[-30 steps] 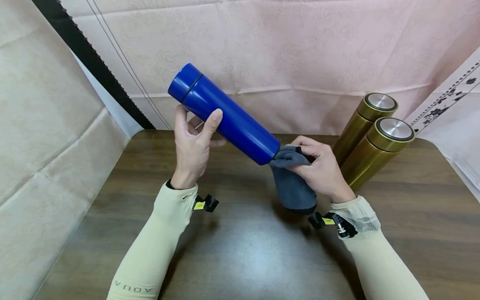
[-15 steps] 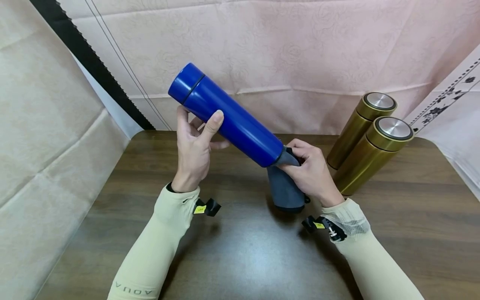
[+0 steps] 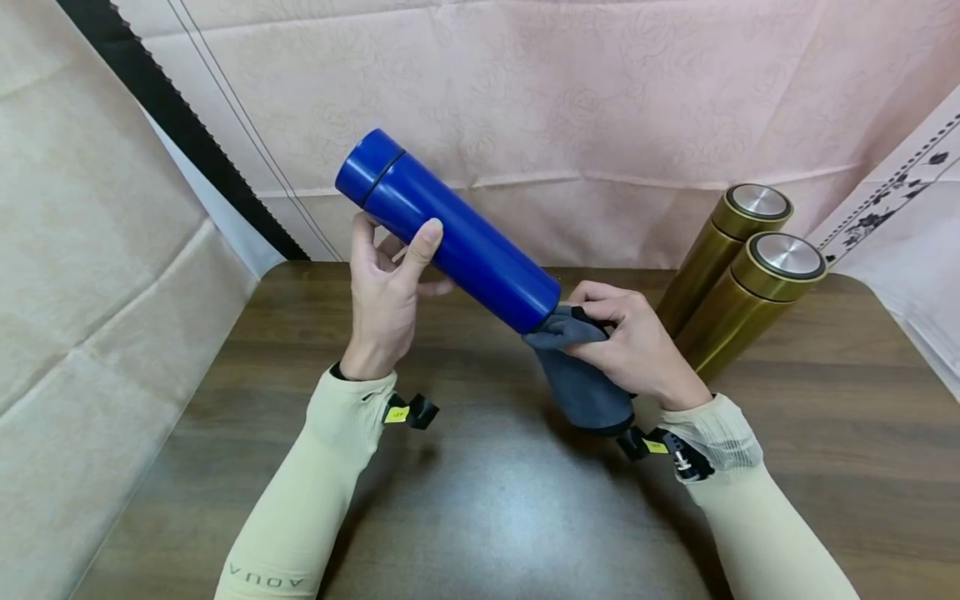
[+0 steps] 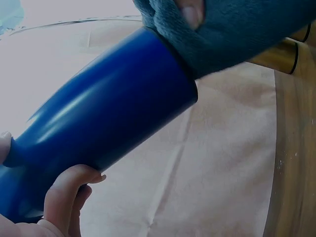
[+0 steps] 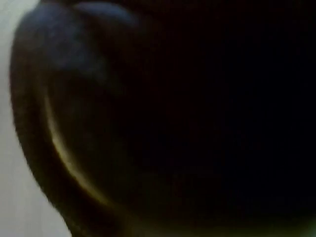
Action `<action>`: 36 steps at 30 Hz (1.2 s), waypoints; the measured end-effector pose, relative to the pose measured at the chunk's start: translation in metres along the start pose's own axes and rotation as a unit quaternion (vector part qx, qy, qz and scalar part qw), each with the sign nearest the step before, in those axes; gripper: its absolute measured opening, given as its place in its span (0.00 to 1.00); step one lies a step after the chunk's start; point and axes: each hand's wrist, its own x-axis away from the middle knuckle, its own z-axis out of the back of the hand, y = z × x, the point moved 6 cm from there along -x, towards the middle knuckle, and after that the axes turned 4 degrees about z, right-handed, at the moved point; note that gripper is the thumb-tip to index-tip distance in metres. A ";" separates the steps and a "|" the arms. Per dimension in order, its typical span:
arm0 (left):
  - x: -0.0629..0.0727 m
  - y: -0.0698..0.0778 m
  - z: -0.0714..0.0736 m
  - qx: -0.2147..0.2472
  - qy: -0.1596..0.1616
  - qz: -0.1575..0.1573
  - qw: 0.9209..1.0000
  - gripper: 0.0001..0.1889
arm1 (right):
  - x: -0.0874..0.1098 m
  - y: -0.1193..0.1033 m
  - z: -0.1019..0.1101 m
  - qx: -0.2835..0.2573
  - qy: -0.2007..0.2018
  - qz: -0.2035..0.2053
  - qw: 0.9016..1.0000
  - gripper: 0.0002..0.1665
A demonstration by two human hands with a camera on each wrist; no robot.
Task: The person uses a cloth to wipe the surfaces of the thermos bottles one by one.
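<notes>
A blue thermos bottle (image 3: 461, 237) is held tilted above the table, its lid end up to the left and its base down to the right. My left hand (image 3: 384, 287) grips it, thumb on the near side; in the left wrist view curled fingers (image 4: 69, 197) show under the bottle. With my right hand (image 3: 633, 342) I pinch a dark grey-blue cloth (image 3: 581, 379) against the bottle's base. Part of the cloth hangs below that hand. Up close in the left wrist view, the cloth (image 4: 232, 34) touches the base rim. The right wrist view is mostly dark and blurred.
Two gold thermos bottles with silver-topped lids, a front one (image 3: 738, 312) and a rear one (image 3: 705, 258), stand on the right of the brown wooden table (image 3: 480, 500). A pale pink patterned cloth (image 3: 525, 100) hangs behind the table.
My right hand and the cloth moved left and slightly down, then back right, while the cloth stayed at the bottle's base. The blue bottle and my left hand have shifted only slightly.
</notes>
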 end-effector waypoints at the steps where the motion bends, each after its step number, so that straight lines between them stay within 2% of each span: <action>1: -0.001 0.000 0.001 -0.001 0.001 0.001 1.000 0.21 | 0.000 -0.001 0.002 -0.001 0.003 -0.003 1.000 0.04; 6: -0.003 0.000 0.005 0.008 0.010 -0.004 1.000 0.22 | 0.001 -0.010 0.016 0.024 0.046 -0.022 0.998 0.11; 11: -0.002 0.005 0.008 0.005 0.014 -0.020 1.000 0.25 | 0.002 -0.029 0.031 0.081 0.104 0.010 0.991 0.14; 14: -0.001 0.006 0.007 -0.004 0.014 -0.025 1.000 0.26 | 0.003 -0.042 0.041 0.094 0.139 0.030 0.985 0.16; 20: 0.003 0.005 -0.002 -0.020 0.000 -0.026 0.999 0.26 | 0.010 -0.077 0.054 0.066 0.156 0.057 0.984 0.20; 23: 0.007 0.004 -0.007 -0.030 -0.016 -0.033 0.999 0.28 | 0.018 -0.093 0.062 0.033 0.169 0.058 0.983 0.18; 25: 0.011 0.004 -0.011 -0.048 -0.025 -0.043 0.998 0.30 | 0.025 -0.098 0.067 0.035 0.176 0.054 0.982 0.18; 28: 0.016 0.004 -0.018 -0.089 -0.035 -0.067 0.993 0.32 | 0.037 -0.094 0.073 0.060 0.166 0.043 0.983 0.19; 31: 0.020 0.002 -0.028 -0.119 -0.046 -0.085 0.988 0.33 | 0.052 -0.083 0.080 0.107 0.138 0.017 0.985 0.20; 33: 0.023 0.000 -0.036 -0.126 -0.059 -0.091 0.986 0.34 | 0.064 -0.072 0.086 0.130 0.126 -0.027 0.983 0.18; 36: 0.027 -0.004 -0.051 -0.136 -0.078 -0.092 0.983 0.36 | 0.086 -0.052 0.097 0.169 0.103 -0.113 0.974 0.15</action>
